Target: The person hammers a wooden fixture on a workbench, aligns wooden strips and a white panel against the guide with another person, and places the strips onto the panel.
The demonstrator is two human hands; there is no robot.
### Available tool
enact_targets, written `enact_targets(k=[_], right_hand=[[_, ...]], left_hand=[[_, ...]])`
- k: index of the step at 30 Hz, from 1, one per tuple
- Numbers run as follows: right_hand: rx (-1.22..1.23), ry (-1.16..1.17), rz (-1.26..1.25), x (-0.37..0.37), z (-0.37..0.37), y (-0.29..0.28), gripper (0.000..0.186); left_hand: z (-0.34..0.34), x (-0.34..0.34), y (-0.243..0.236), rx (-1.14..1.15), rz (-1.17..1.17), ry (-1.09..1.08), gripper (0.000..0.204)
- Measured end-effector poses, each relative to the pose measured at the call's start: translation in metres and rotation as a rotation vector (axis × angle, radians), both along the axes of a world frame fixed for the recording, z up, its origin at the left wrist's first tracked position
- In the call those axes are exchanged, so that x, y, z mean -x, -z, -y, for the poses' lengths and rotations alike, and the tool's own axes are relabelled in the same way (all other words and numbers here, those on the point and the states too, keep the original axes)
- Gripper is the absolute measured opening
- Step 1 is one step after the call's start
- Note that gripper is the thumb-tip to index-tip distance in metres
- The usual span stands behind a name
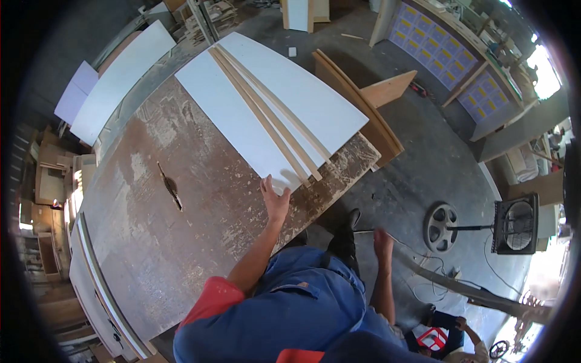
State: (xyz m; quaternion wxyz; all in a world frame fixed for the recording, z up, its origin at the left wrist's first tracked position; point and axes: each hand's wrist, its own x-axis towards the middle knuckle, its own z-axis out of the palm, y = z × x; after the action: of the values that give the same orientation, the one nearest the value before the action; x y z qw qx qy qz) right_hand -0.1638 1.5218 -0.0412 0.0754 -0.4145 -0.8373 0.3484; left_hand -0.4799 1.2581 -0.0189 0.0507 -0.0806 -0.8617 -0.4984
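Note:
A large white panel lies on the worn brown table of a table saw. Three long thin wooden strips rest along the panel, fanning slightly apart, their near ends past its edge. My left hand is at the panel's near corner, thumb and fingers spread and touching its edges. Down at my right side, away from the table, my right hand is closed; a thin rod-like piece sticks out of it to the left, too small to name. The toothed saw blade stands up through the table, left of the panel.
Brown boards lean beside the table's right edge. A black fan with a round base and loose cables is on the floor at right. Another person sits at lower right. A metal rail runs along the table's left side.

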Motion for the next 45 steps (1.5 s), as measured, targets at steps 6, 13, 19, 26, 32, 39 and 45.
enact_targets(k=[6, 13, 19, 26, 32, 39, 45], right_hand=[[0.095, -0.261, -0.292, 0.241, -0.107, -0.099, 0.035], [-0.231, -0.425, -0.155, 0.394, -0.169, -0.09, 0.055], [-0.228, -0.507, -0.078, 0.413, -0.187, -0.068, 0.056], [0.136, -0.494, 0.072, 0.402, -0.172, -0.07, 0.062], [0.115, -0.61, -0.251, 0.287, -0.111, -0.057, 0.044], [-0.36, -0.687, -0.266, 0.228, -0.062, -0.09, 0.04], [0.043, -1.041, -0.04, 0.233, 0.05, -0.1, 0.048]], left_hand=[[0.005, 0.0, -0.003, -0.003, 0.176, -0.084, 0.077], [-0.023, 0.003, -0.006, -0.109, 0.238, -0.312, 0.074], [-0.024, 0.014, -0.007, -0.307, 0.355, -0.319, 0.073], [-0.018, 0.022, 0.001, 0.134, 0.411, -0.75, 0.065], [0.06, -0.041, -0.014, 0.083, 0.368, -0.769, 0.05], [0.052, -0.094, -0.041, 0.454, 0.185, -0.581, 0.065], [0.005, -0.057, -0.031, 0.169, 0.147, 0.088, 0.056]])
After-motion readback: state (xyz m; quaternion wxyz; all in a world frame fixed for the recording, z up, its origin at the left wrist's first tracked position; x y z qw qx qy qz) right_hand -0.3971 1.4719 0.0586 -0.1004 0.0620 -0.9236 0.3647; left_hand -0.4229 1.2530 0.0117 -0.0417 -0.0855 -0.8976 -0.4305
